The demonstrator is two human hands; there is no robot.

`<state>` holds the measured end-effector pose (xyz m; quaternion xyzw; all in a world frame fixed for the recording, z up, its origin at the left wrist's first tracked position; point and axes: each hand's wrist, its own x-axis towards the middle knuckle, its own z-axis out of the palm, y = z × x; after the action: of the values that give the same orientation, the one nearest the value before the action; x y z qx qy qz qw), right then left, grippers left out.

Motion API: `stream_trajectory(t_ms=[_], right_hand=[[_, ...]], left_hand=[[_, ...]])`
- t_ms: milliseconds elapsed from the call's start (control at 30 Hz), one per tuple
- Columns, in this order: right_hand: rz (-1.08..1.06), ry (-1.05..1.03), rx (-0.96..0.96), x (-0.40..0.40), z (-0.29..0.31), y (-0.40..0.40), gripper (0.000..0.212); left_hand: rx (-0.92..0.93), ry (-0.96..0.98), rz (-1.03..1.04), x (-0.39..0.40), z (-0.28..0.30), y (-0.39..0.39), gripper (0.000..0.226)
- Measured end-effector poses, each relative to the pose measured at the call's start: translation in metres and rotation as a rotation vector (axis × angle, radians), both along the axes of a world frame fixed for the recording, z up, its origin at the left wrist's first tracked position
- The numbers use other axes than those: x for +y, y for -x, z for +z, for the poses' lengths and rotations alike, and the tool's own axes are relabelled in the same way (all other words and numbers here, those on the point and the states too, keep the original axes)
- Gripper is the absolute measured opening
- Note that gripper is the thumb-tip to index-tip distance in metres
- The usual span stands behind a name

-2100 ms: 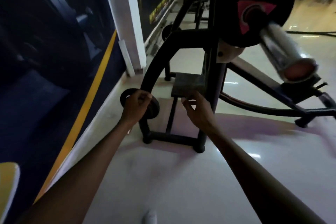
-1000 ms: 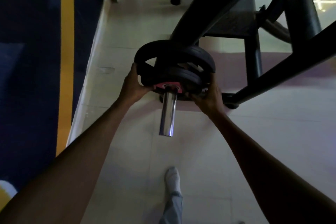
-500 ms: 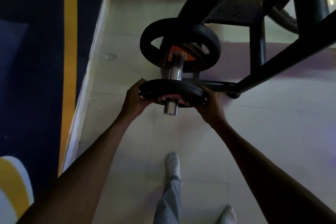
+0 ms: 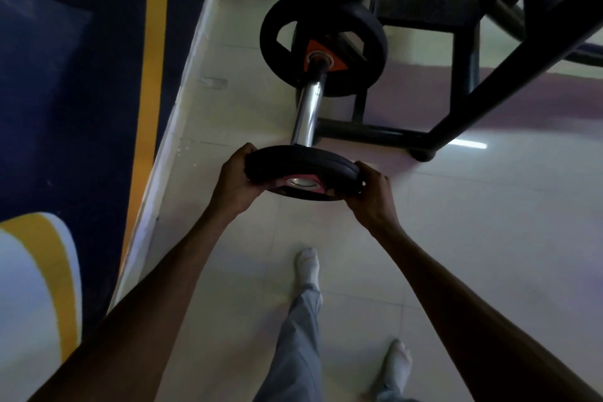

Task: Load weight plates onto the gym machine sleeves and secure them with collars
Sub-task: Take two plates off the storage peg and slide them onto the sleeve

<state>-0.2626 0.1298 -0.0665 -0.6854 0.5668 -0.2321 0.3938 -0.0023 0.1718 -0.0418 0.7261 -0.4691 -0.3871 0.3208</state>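
Note:
A small black weight plate (image 4: 303,164) with a pink hub sits at the very tip of a chrome storage sleeve (image 4: 308,108). My left hand (image 4: 236,181) grips its left rim and my right hand (image 4: 372,194) grips its right rim. Farther up the sleeve, a larger black plate (image 4: 355,52) with an orange triangular hub rests against the dark machine frame (image 4: 456,81). No collar is in view.
A dark blue wall (image 4: 81,75) with a yellow stripe runs close along the left. Black frame bars cross the upper right. The floor is pale tile. My two feet in white socks (image 4: 308,266) stand below the plate.
The small plate has slid along the chrome sleeve toward me, from against the larger plate to the sleeve's tip. Both hands have kept their hold on its rim.

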Motion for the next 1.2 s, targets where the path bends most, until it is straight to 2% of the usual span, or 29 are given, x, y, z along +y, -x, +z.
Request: stream_trajectory(t_ms=[167,333,500,533,633,733,867,933,1200], right_hand=[[-0.028,0.063,-0.084,0.034,0.059,0.058,0.043],[-0.084,0.153,-0.159,0.069,0.141,0.137,0.052],[-0.158,0.256,-0.286,0.116,0.232,0.224,0.051],[-0.174,0.279,-0.311,0.126,0.249,0.240,0.049],[-0.206,0.359,-0.399,0.152,0.298,0.279,0.047],[-0.234,0.504,-0.407,0.170,0.341,0.311,0.052],[-0.277,0.676,-0.372,0.182,0.386,0.341,0.059],[-0.317,0.753,-0.360,0.188,0.411,0.353,0.063],[-0.382,0.845,-0.398,0.179,0.468,0.388,0.070]], left_hand=[[-0.010,0.117,-0.045,0.028,0.056,0.050,0.065],[-0.027,0.264,-0.094,0.054,0.136,0.129,0.055],[-0.027,0.422,-0.126,0.082,0.220,0.210,0.083],[-0.030,0.460,-0.136,0.088,0.238,0.225,0.084],[0.000,0.556,-0.185,0.105,0.290,0.266,0.069],[0.016,0.670,-0.205,0.115,0.333,0.303,0.073],[0.085,0.746,-0.244,0.118,0.375,0.339,0.057],[0.124,0.804,-0.272,0.117,0.397,0.354,0.056],[0.190,0.932,-0.323,0.095,0.449,0.404,0.071]])
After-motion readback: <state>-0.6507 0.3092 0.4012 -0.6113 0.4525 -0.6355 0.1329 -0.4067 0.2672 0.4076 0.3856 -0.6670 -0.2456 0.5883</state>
